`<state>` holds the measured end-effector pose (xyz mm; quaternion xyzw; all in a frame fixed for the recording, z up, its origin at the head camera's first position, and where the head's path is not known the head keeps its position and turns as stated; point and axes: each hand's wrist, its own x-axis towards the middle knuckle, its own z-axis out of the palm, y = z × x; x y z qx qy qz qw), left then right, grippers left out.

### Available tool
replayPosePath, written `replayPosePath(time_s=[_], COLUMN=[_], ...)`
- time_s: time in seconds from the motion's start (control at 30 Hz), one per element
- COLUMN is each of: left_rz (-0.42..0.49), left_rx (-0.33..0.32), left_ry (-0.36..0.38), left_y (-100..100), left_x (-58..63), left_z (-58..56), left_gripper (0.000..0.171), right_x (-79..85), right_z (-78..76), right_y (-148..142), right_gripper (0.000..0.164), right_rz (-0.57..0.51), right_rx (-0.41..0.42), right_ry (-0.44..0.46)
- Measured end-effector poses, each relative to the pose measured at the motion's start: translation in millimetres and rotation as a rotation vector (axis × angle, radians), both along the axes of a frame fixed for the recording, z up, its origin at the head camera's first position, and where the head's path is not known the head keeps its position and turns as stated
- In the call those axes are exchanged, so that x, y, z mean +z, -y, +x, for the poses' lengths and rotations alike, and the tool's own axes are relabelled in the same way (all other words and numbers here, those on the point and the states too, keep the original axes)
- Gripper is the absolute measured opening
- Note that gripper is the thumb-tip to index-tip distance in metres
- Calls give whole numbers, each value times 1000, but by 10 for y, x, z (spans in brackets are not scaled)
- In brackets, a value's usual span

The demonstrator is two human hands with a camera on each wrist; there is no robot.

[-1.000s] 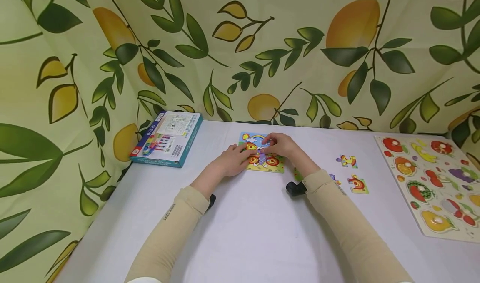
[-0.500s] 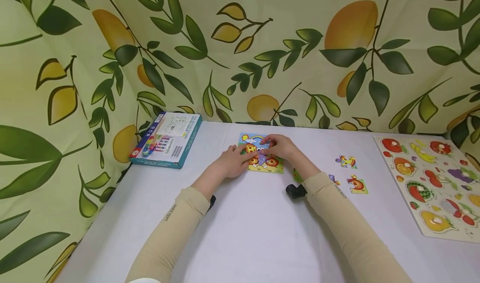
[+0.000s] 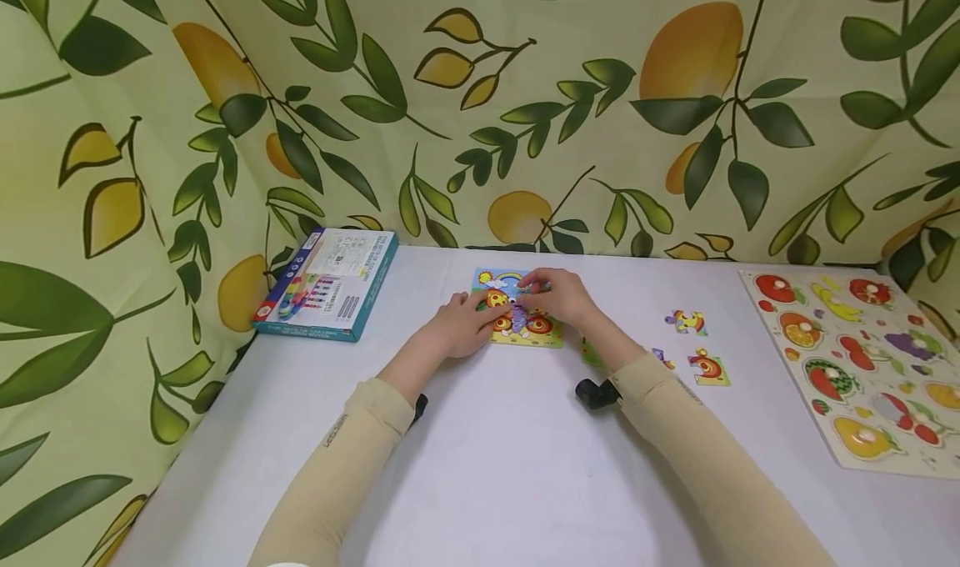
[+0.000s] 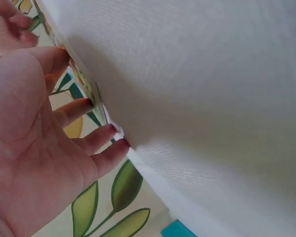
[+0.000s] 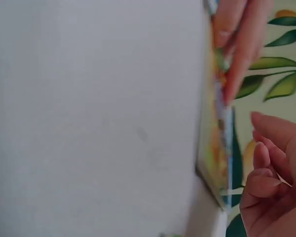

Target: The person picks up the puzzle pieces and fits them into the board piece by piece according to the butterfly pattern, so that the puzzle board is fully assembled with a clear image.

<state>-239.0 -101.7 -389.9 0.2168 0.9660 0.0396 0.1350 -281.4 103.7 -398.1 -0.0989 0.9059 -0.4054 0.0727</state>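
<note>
A square butterfly jigsaw puzzle (image 3: 536, 339) lies on the white table, with a sun and rainbow along its far edge. My left hand (image 3: 463, 325) rests at its left side, the fingers extended onto the picture. In the left wrist view, the spread fingertips of my left hand (image 4: 54, 118) meet the puzzle edge and the table. My right hand (image 3: 558, 296) is over the puzzle's upper right part, its fingers bent. In the right wrist view, the loosely curled fingers of my right hand (image 5: 276, 168) show nothing between them. Both hands partly cover the picture.
Loose jigsaw pieces (image 3: 707, 368) lie right of the puzzle, some partly behind my right forearm. A wooden fruit peg board (image 3: 862, 367) lies at the far right. A flat toy box (image 3: 330, 283) lies at the back left. A patterned curtain (image 3: 450, 133) stands behind the table.
The head view has shifted slightly, so the whole scene sits a little further left. Both hands stay at the puzzle with almost the same pose.
</note>
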Motion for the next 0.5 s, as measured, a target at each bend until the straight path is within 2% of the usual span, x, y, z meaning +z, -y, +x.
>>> replayPosePath(time_s=[0.13,0.27,0.37,0.5], left_rz=[25,20,6,12], left_rx=[-3,-1,6,12], left_ry=[5,-5,-13,-14], left_y=[-3,-7,-1,8], left_x=[-4,-10,-15,-23], left_z=[13,25,28,22], left_gripper=[49,50,50,50], right_x=[119,242,248,167], right_z=[103,219,316,437], right_y=[-312,-877,-1331,-1865], right_gripper=[28,35,44,59], right_rz=[-28,48,120,211], right_rx=[-86,-138,-174,-184], right_ry=[-13,6,19,122])
